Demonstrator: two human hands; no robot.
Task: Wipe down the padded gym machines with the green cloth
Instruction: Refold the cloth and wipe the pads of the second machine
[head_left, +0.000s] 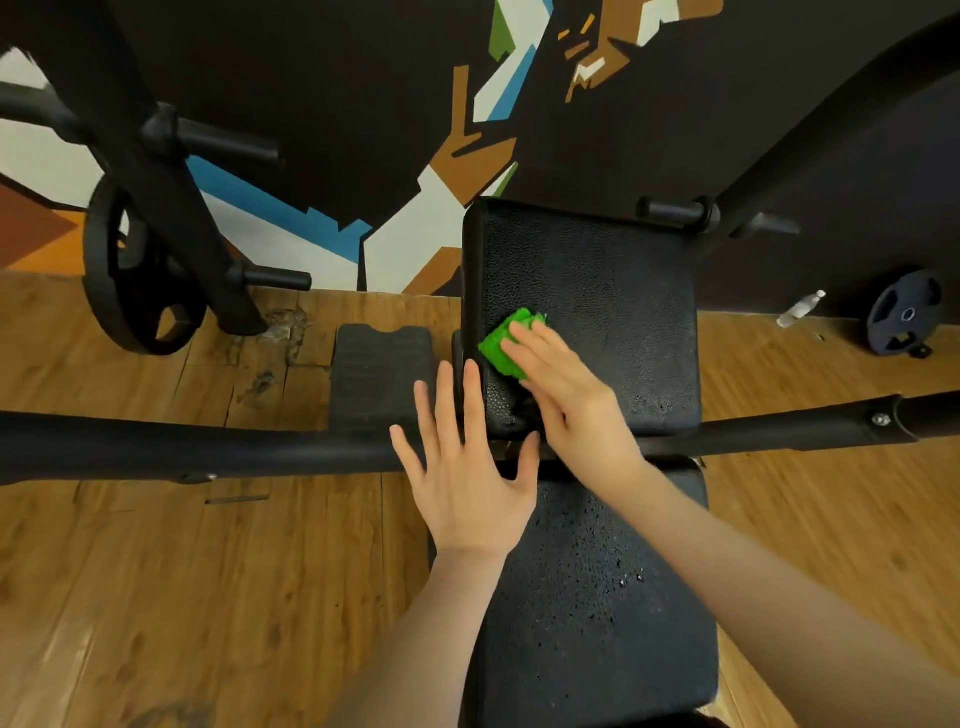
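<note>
A folded green cloth lies on the left side of the black padded backrest of a gym bench. My right hand presses flat on the cloth with straight fingers. My left hand hovers with spread fingers over the black crossbar, just left of the pad's near edge. The worn black seat pad runs toward me under my forearms.
A weight plate hangs on a black rack at the left, with pegs sticking out. A black floor mat lies left of the bench. At the right wall stand a water bottle and a dark plate. Wooden floor surrounds the bench.
</note>
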